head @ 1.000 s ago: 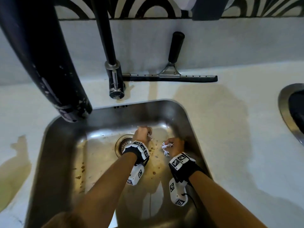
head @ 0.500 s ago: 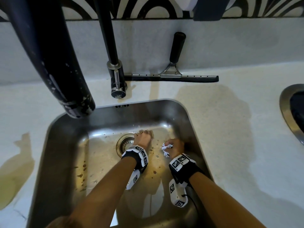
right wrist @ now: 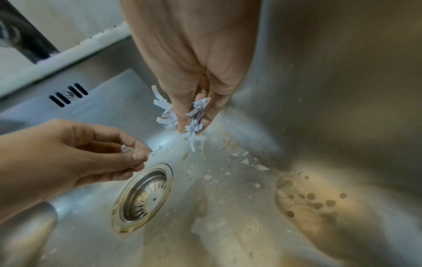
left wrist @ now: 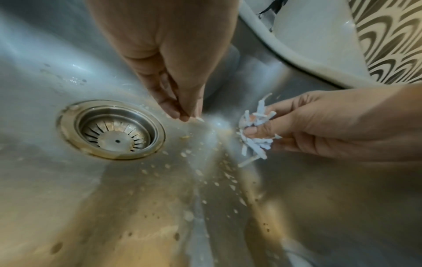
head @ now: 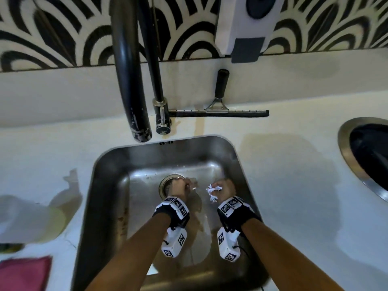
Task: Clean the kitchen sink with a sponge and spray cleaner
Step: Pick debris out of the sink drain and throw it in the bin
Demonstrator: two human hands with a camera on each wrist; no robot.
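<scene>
The pale countertop (head: 294,175) spreads round the steel sink (head: 109,185), where both my hands are down near the drain (head: 165,183). From my head I see only knuckles and wrist bands. The wrist views show more: my right hand (left wrist: 319,122) has its fingers curled round a bunch of white paper shreds (left wrist: 255,130), and my left hand (right wrist: 68,153) pinches one small scrap (right wrist: 126,149) between thumb and fingertips just above the drain's rim. They also show pale crumbs and brown spots scattered over the sink floor.

Against half a second ago my head has lifted, so more comes into view: a red cloth (head: 25,274) and a blurred pale bottle (head: 27,223) at the left on the counter, well apart from my hands. My hands sit slightly further apart than before.

Behind the sink stand the black faucet (head: 130,80), a squeegee (head: 218,110) against the backsplash, and black-and-white patterned wall tiles (head: 52,32).
</scene>
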